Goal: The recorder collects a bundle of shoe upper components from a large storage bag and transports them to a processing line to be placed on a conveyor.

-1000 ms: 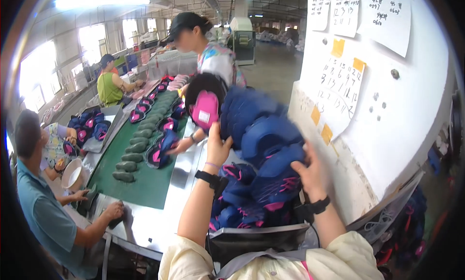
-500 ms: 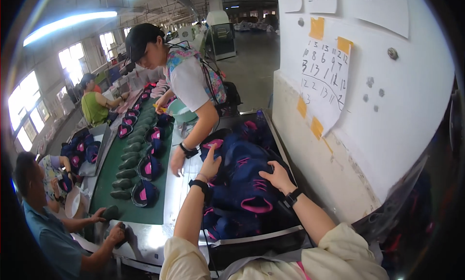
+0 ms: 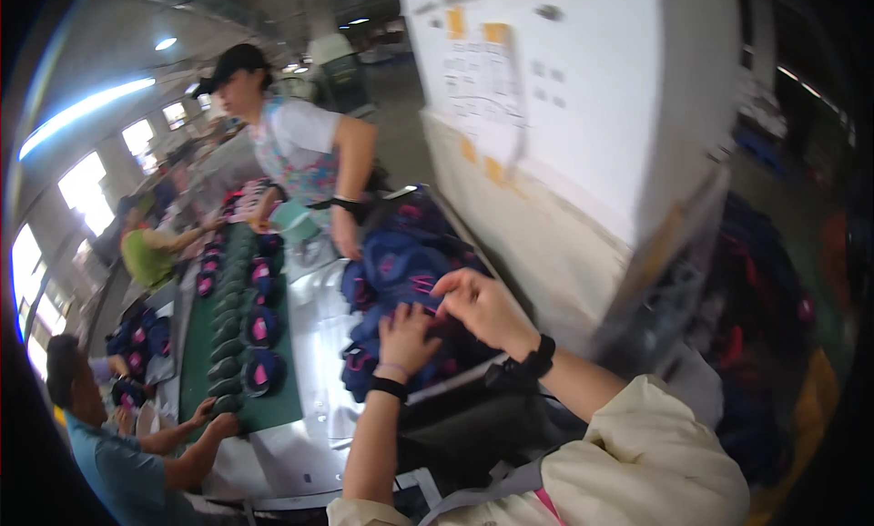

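Note:
A heap of navy shoe uppers with pink stitching and lining fills the metal-edged bin in front of me. My left hand lies against the near part of the heap, fingers spread, gripping nothing visible. Just right of it, my right hand is over the heap's near right side. Its fingers are bent and apart, with nothing seen between them. Motion blurs both hands, and whether the right fingertips touch an upper is hard to make out.
Left of the bin, a green conveyor belt carries dark green foot-shaped pieces and navy uppers. A co-worker in a cap reaches toward the bin's far end. Others work along the belt's left. A white pillar stands right; dark bundles lie beyond.
The view has swung right. My hands have come closer together, toward the heap's near edge, and the right hand has come off the upper it touched. The capped co-worker has straightened up somewhat.

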A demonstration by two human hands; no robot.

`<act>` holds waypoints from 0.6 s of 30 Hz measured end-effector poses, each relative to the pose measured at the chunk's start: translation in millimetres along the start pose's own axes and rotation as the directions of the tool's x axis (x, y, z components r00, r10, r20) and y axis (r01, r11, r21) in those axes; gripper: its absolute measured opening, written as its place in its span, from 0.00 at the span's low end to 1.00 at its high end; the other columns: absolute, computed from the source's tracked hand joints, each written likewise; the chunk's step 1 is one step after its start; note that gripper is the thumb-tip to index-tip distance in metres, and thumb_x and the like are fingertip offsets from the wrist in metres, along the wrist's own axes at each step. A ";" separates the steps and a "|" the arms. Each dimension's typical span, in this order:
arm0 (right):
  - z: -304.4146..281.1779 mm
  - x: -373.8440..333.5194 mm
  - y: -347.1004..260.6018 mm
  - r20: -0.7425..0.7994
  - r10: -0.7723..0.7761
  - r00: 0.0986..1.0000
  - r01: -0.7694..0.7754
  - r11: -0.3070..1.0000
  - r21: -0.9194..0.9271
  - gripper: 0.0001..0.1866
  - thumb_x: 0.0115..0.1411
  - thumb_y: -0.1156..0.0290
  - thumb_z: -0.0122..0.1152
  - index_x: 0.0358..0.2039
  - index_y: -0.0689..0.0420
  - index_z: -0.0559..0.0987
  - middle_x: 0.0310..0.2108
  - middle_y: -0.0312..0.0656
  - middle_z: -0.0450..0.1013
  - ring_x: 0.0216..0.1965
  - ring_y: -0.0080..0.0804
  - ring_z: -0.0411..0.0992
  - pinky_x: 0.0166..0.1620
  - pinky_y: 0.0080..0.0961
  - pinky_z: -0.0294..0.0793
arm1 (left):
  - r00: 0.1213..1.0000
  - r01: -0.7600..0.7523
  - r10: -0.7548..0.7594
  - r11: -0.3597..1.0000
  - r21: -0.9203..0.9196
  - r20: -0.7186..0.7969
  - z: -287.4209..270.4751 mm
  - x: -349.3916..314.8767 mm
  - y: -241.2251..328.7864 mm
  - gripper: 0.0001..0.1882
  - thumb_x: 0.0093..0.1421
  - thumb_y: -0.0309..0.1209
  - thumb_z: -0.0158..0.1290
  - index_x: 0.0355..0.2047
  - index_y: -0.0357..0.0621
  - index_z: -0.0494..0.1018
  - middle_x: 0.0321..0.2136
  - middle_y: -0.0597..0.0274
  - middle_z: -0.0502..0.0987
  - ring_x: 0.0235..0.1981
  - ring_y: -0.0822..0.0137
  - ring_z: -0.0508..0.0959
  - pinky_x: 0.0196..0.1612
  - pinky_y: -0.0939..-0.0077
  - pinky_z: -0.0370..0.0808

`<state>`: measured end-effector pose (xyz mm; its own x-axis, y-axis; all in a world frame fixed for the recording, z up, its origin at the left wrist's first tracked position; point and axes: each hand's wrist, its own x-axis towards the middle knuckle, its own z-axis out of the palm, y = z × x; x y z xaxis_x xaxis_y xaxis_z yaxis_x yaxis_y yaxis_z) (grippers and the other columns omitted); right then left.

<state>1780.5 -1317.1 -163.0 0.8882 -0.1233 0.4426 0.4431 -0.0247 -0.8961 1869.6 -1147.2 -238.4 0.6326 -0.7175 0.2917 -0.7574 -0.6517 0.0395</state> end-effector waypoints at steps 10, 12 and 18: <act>-112.7 -329.0 -107.5 -0.070 0.604 0.794 -0.539 0.646 -0.540 0.12 0.59 0.73 0.40 0.40 0.56 0.71 0.24 0.36 0.73 0.22 0.26 0.72 0.29 0.25 0.69 | 0.849 -0.339 0.113 0.866 -0.367 -0.516 -46.6 -17.0 221.3 0.15 0.43 0.23 0.51 0.35 0.44 0.70 0.52 0.54 0.64 0.57 0.48 0.55 0.56 0.54 0.51; -130.3 -365.2 -119.1 -0.211 0.574 0.791 -0.601 0.667 -0.439 0.11 0.58 0.73 0.41 0.39 0.57 0.72 0.25 0.38 0.73 0.23 0.28 0.72 0.30 0.26 0.69 | 0.825 -0.497 0.266 0.763 -0.414 -0.499 -61.5 -26.3 275.3 0.11 0.44 0.24 0.51 0.31 0.43 0.70 0.52 0.53 0.63 0.58 0.45 0.53 0.57 0.54 0.50; -160.6 -416.1 -133.9 -0.440 0.373 0.817 -0.575 0.583 -0.574 0.13 0.48 0.76 0.53 0.37 0.61 0.73 0.29 0.46 0.74 0.30 0.38 0.73 0.34 0.30 0.70 | 0.760 -0.632 0.550 0.503 -0.589 -0.346 -46.0 -32.4 394.1 0.12 0.43 0.25 0.53 0.32 0.44 0.71 0.51 0.53 0.63 0.56 0.45 0.54 0.56 0.52 0.50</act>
<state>1332.0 -1421.8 -232.4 0.8376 -0.5462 0.0133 -0.3218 -0.5128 -0.7959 1543.2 -1369.5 -188.3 0.0084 -0.8186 0.5743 -0.8766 0.2703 0.3981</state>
